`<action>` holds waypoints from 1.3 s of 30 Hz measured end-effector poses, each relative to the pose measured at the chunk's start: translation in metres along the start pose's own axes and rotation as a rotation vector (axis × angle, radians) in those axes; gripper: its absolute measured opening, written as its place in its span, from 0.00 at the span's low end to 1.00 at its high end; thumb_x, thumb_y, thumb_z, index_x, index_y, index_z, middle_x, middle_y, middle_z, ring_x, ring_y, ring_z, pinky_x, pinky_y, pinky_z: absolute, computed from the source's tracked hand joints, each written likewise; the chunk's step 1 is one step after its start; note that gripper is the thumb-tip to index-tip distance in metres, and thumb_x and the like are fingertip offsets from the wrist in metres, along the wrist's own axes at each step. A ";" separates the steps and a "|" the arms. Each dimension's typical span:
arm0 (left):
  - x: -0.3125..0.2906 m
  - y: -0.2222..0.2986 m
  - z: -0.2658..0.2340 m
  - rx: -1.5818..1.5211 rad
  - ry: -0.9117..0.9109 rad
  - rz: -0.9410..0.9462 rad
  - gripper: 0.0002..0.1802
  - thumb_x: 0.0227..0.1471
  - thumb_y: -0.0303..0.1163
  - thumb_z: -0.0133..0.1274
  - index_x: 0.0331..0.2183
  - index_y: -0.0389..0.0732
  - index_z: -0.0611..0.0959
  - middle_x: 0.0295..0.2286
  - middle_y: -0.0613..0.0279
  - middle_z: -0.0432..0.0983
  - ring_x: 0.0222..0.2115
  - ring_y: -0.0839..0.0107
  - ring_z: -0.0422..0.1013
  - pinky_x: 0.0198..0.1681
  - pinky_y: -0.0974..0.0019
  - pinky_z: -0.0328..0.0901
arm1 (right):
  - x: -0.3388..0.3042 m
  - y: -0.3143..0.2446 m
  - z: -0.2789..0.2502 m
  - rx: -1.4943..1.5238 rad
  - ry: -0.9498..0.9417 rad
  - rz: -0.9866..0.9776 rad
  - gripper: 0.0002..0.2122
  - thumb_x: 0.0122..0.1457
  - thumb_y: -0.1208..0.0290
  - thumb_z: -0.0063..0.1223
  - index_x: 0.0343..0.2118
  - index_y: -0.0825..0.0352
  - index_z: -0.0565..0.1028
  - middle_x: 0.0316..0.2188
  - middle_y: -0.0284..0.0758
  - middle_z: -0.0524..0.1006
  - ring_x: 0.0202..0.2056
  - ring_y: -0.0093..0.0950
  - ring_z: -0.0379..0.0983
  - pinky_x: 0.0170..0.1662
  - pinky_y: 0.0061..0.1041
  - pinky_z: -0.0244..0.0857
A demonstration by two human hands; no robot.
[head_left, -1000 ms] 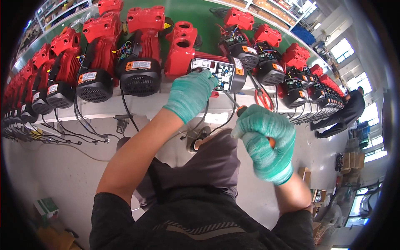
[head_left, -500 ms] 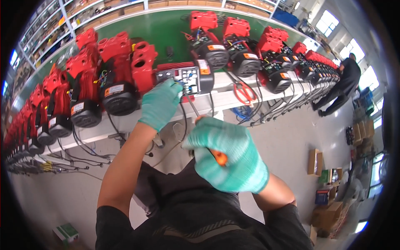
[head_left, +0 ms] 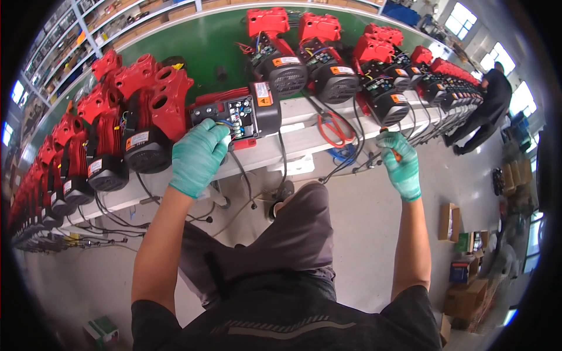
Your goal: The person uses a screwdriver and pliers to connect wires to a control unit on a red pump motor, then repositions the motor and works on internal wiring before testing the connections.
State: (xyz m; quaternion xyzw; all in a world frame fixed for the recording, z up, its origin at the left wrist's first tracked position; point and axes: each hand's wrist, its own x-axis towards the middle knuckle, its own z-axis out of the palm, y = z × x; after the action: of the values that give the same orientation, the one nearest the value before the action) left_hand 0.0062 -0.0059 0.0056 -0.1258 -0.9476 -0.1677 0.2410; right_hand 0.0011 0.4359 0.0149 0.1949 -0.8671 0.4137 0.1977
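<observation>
In front of me on the bench edge lies a red and black motor pump [head_left: 268,114], its control box [head_left: 240,114] uncovered to show a circuit board and wires. My left hand [head_left: 198,157], in a green knit glove, rests at the box's near left edge. Its fingers are pinched together on a thin wire [head_left: 225,123]; the fingertips are partly hidden. Out to the right, beyond the bench's front edge, my gloved right hand [head_left: 401,167] is closed around a screwdriver [head_left: 397,155]. Only a bit of its orange handle shows.
Rows of similar red pumps [head_left: 149,137] line the bench on both sides. Red-handled pliers [head_left: 335,130] hang at the front edge among dangling black cables [head_left: 241,169]. A person in dark clothes [head_left: 494,96] stands far right. Cardboard boxes [head_left: 465,297] sit on the floor.
My right hand has swung away from the control box, out to the right with the screwdriver. My left hand stays at the box. The view has shifted, and the pump appears farther left.
</observation>
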 end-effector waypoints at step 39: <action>-0.051 0.011 -0.028 -0.577 0.075 -0.371 0.17 0.54 0.25 0.62 0.47 0.41 0.83 0.34 0.67 0.76 0.34 0.79 0.72 0.41 0.72 0.69 | -0.004 -0.020 0.088 0.016 0.112 0.022 0.11 0.60 0.81 0.56 0.45 0.67 0.78 0.36 0.38 0.79 0.29 0.25 0.74 0.36 0.22 0.70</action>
State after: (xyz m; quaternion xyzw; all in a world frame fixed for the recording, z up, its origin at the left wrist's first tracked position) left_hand 0.0649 -0.0142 0.0066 -0.0081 -0.8584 -0.4742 0.1957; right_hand -0.0015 0.3546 -0.0254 0.1635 -0.8534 0.4331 0.2396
